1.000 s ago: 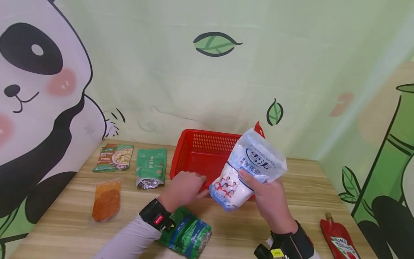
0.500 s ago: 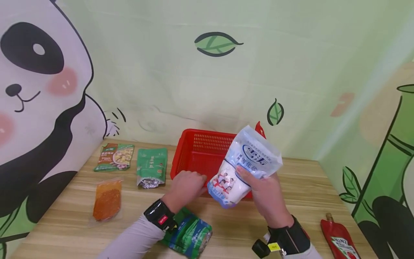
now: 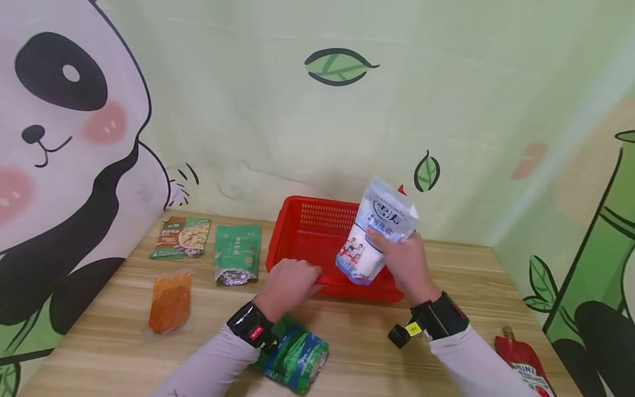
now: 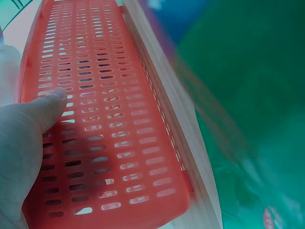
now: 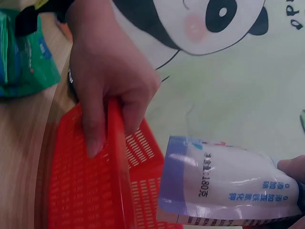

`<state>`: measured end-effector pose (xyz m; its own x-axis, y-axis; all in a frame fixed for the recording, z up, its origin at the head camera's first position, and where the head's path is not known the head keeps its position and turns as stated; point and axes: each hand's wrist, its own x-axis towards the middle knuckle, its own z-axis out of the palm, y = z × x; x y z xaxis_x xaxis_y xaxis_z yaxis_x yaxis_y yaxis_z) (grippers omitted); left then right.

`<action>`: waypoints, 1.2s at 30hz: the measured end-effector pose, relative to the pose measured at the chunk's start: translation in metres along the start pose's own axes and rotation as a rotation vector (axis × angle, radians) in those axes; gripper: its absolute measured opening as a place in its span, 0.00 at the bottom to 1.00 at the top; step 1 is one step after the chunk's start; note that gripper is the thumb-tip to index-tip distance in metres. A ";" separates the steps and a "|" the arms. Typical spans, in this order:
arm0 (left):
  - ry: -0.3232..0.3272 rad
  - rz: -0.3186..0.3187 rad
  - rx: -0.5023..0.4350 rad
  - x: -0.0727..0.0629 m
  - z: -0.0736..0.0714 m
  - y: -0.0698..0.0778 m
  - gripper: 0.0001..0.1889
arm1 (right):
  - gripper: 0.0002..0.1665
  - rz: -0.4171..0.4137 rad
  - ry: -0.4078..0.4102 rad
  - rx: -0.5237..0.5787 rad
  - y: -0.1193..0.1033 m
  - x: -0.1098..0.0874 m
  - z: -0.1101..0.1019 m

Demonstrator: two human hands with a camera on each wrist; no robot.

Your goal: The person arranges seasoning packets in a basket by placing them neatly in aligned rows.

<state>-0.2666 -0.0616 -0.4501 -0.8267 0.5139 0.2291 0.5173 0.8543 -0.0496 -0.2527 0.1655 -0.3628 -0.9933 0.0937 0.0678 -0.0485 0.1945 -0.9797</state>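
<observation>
A red plastic basket [image 3: 342,292] with slotted sides stands at the back middle of the table. My left hand [image 3: 290,284] grips its near rim. In the right wrist view the left hand's fingers [image 5: 94,129] hang over the outside of that wall, with the thumb on the other side. My right hand [image 3: 409,267] holds a white and pale blue salt bag [image 3: 359,251] over the basket's right part, thumb across its front. The bag leans, its top edge tilted right, and hides part of the basket's inside.
A green and blue bag [image 3: 300,353] lies under my left wrist. To the left are a green pouch [image 3: 238,248], a flat seasoning packet [image 3: 181,238] and an orange-filled clear packet [image 3: 170,303]. A red ketchup pouch [image 3: 521,355] lies at the front right. The printed backdrop [image 3: 268,127] rises behind.
My right hand has carried the salt bag forward, away from me, until it is farther over the basket. My left hand has kept its grip on the rim. The view has shifted slightly.
</observation>
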 end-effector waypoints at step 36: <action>-0.024 -0.006 -0.045 0.002 -0.002 0.001 0.14 | 0.33 0.276 -0.012 -0.369 0.013 0.084 0.017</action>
<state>-0.2673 -0.0599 -0.4479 -0.8349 0.5106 0.2054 0.5210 0.8535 -0.0042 -0.3390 0.1595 -0.3732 -0.9649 0.1802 -0.1909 0.2569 0.4985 -0.8279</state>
